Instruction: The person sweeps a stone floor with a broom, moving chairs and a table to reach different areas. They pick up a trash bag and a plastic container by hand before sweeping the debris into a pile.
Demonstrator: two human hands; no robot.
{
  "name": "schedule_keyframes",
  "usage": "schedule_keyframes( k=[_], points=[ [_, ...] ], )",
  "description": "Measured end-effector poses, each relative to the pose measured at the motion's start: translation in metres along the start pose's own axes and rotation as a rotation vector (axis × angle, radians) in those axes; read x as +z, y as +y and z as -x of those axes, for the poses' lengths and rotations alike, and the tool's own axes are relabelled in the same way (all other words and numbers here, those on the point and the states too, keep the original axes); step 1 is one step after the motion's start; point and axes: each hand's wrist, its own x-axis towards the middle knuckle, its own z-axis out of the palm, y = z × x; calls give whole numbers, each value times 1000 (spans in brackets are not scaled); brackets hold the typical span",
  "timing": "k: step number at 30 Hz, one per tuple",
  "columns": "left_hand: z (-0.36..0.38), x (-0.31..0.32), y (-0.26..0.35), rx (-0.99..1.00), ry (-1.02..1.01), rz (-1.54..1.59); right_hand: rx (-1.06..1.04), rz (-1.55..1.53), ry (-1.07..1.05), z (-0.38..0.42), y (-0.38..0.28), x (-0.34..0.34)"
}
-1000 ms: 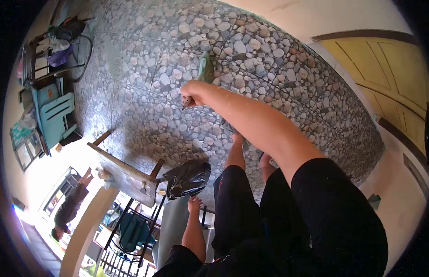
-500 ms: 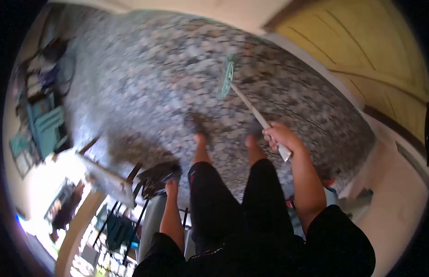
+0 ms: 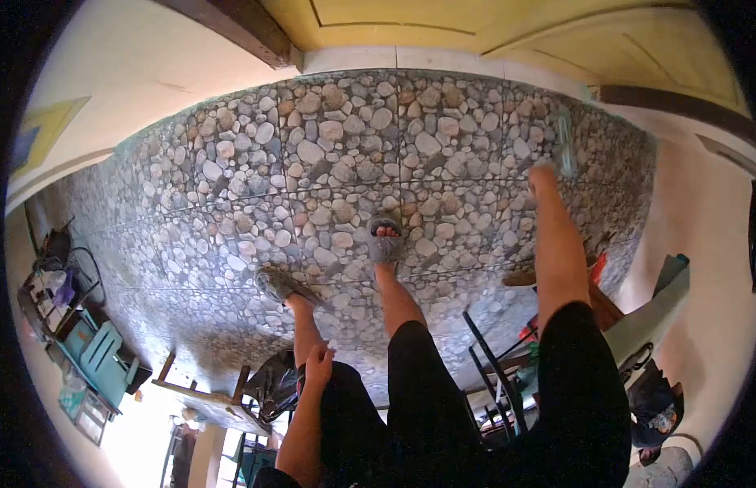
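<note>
Right arm (image 3: 562, 252) outstretched, right hand (image 3: 543, 178) in a blurred fist; left hand (image 3: 318, 368) half-curled near the left knee (image 3: 345, 381).

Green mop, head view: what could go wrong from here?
The green mop might bump the brown door frame close by. The right hand, swinging back, could knock the black metal frame near that arm. An open-toed slipper leaves toes exposed, so a stray stroke might hit them.

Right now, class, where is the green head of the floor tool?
In the head view, the green head is at the upper right, on the pebble-patterned floor, just beyond and right of the right hand, short of the yellow door.
</note>
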Motion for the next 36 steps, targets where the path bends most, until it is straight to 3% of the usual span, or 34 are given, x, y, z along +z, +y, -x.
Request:
schedule_keyframes(
  k=[2, 3, 4, 5, 6, 7, 8, 9, 10, 11, 12, 14, 18, 20, 22, 23, 25, 26, 27, 28, 30, 31, 32, 34, 35, 36],
  points=[
    [-4, -12, -48, -49, -23, 13, -228, -430, -246, 59, -50, -1],
    [2, -28, -39, -168, -21, -355, -449, -117, -421, 98, -68, 8],
    [16, -41, -27, -190, -43, -385, -430, -47, -423, 165, -77, -8],
    [15, -47, -8, -268, 12, -80, -426, 12, -399, 218, -85, -31],
    [9, -46, 7, -332, 68, 237, -1010, 90, -188, 226, -58, 4],
    [0, -49, -32, -386, 87, 429, -541, -358, -184, 290, -58, 1],
    [-1, -52, -30, -365, 80, 432, -805, 99, -124, 364, -59, -44],
    [-5, -54, -24, -358, 57, 357, -549, -96, -371, 391, -51, -25],
    [-10, -56, -18, -346, 37, 279, -748, 98, -323, 425, -44, -27],
    [-14, -55, -23, -306, 18, 277, -481, -335, -557, 458, -34, -30],
    [-17, -53, -15, -282, 12, 274, -790, -122, -421, 476, -22, -12],
    [-23, -43, 5, -241, 31, 335, -863, 122, -584, 513, -30, -51],
    [-23, -35, 40, -232, -55, 350, -769, -9, -681, 489, -14, -61],
    [-23, -34, 40, -215, -69, 292, -613, -384, -508, 460, 10, -108],
    [-25, -31, 37, -198, -86, 245, -551, -427, -441, 409, 39, -141],
    [-26, -30, 35, -238, -88, 262, -409, -389, -457, 388, 46, -177],
    [-25, -21, 45, -314, -77, 271, -542, -349, -228, 317, 84, -184],
    [-25, -16, 48, -317, -78, 273, -400, -323, -191, 300, 81, -214],
    [-26, -11, 47, -290, -104, 225, -365, -226, -191, 258, 88, -213],
    [-25, -7, 44, -266, -130, 177, -455, -104, 74, 209, 101, -190],
    [-35, 6, 10, -248, -165, 228, -204, -215, -93, 146, 74, -199],
    [-41, 12, -6, -221, -201, 281, -351, 150, -125, 102, 65, -190],
    [-38, 18, 8, -226, -193, 278, -269, -162, 172, 45, 62, -156],
    [-27, 37, 66, -15, -124, -52, -595, 589, 78, -30, 28, -140],
    [-32, 41, 55, -22, -108, -55, -488, 313, 42, -50, 5, -134],
    [-36, 44, 37, -156, -83, 93, -368, 45, -2, -58, -7, -130]
  ],
)
